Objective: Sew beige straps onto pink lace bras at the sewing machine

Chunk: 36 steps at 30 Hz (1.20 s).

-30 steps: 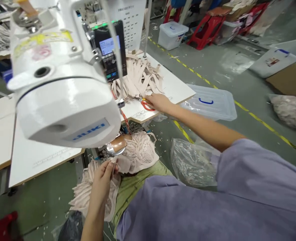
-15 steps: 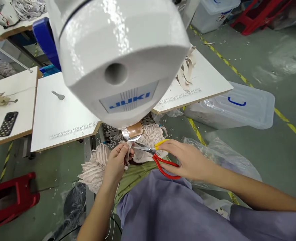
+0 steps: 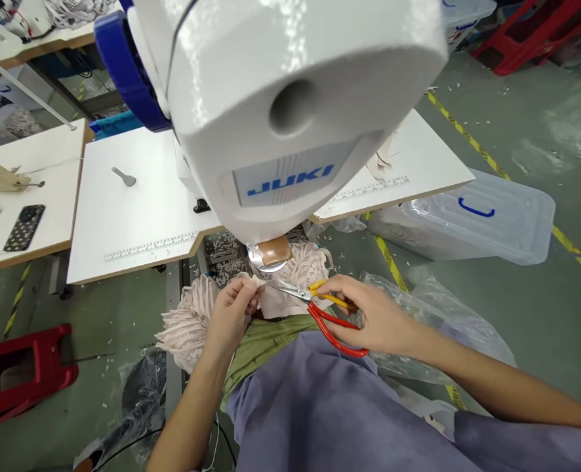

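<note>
My left hand (image 3: 231,314) pinches the edge of a pale pink lace garment (image 3: 290,282) that lies on my lap under the head of a white JUKI sewing machine (image 3: 290,105). My right hand (image 3: 376,314) grips scissors (image 3: 327,314) with one red and one yellow handle. The blades point left and their tips touch the fabric right beside my left fingers. More pale lace pieces (image 3: 187,324) hang in a bunch to the left of my left hand.
A white worktable (image 3: 138,216) with printed rulers flanks the machine. A phone (image 3: 23,227) lies on the left table. A clear lidded bin (image 3: 472,216) and plastic bags (image 3: 438,321) sit on the floor at right, a red stool (image 3: 20,373) at left.
My right hand took the scissors from the table at right and brought them down to the fabric by my left hand. The view swung down and left.
</note>
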Each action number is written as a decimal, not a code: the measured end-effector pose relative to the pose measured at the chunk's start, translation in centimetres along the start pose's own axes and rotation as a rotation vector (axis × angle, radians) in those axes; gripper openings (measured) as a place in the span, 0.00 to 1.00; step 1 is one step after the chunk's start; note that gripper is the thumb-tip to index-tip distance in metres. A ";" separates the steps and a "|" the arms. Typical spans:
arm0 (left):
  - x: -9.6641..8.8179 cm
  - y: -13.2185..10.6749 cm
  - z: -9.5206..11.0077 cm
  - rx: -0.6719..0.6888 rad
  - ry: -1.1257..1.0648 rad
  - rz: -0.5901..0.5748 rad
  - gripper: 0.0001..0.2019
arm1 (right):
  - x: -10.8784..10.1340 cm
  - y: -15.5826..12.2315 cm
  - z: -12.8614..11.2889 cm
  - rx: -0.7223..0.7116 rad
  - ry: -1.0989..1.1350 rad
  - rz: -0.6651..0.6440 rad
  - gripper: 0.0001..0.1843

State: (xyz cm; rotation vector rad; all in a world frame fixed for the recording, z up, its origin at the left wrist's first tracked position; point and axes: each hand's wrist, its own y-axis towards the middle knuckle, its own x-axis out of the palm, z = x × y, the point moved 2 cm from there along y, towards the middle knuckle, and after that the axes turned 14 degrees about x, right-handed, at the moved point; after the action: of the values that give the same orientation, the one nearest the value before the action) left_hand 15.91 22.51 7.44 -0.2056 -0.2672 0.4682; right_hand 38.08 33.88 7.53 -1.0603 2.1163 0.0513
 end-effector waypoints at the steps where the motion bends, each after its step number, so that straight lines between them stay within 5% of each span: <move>1: -0.1 0.0 -0.1 0.006 0.000 0.000 0.20 | 0.2 0.0 -0.3 -0.008 0.014 -0.009 0.20; 13: -0.8 -0.3 0.1 0.094 0.321 -0.004 0.15 | 1.4 2.4 -2.3 0.061 0.005 -0.129 0.19; 20: -0.8 -0.3 -0.3 0.115 0.240 0.104 0.17 | 0.9 1.7 -1.0 0.107 0.009 -0.120 0.17; 23: -0.8 -0.3 -0.7 0.129 0.038 0.170 0.17 | -0.6 1.6 0.7 0.165 -0.014 -0.063 0.18; 27: -0.4 -0.1 -0.4 0.112 -0.078 0.159 0.17 | -5.4 4.7 3.1 0.193 -0.207 0.117 0.21; 30: 0.0 0.0 0.4 0.048 -0.070 0.088 0.16 | -8.9 7.4 3.1 0.071 -0.415 0.449 0.22; 32: 0.4 0.0 1.0 -0.042 -0.051 -0.026 0.16 | -9.2 7.8 1.8 -0.025 -0.457 0.641 0.22; 34: 0.8 0.0 1.7 -0.138 -0.008 -0.179 0.14 | -7.2 7.1 -0.2 -0.180 -0.414 0.605 0.22; 36: 1.4 0.1 2.5 -0.213 0.075 -0.347 0.11 | -3.5 5.9 -2.3 -0.423 -0.370 0.295 0.18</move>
State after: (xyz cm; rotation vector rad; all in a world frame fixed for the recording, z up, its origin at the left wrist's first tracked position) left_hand 16.38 23.60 10.05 -0.3764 -0.2729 0.0873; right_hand 33.88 39.27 9.72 -0.8748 1.9392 0.8057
